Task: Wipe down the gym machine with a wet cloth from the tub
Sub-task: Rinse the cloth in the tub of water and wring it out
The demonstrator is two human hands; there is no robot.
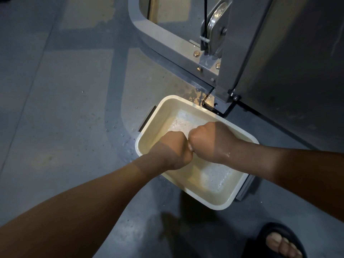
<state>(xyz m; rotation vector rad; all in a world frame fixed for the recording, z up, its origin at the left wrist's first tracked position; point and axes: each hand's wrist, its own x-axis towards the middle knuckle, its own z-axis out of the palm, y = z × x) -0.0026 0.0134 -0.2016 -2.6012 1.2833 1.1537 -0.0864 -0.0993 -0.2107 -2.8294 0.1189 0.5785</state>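
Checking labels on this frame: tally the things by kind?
hand: 2, left hand and right hand
tub: 1
gym machine: 1
sandalled foot: 1
total: 5

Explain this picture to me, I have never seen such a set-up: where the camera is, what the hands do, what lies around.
One camera, worn on the person's head, looks down at their own arms. The left hand and right hand are clenched side by side, touching, above a cream rectangular plastic tub of foamy water on the grey-blue floor. Anything they hold is hidden inside the fists; no cloth shows. Behind the tub stands the grey metal gym machine, with a silver pulley and black cable. Bottom right is the person's foot in a dark sandal.
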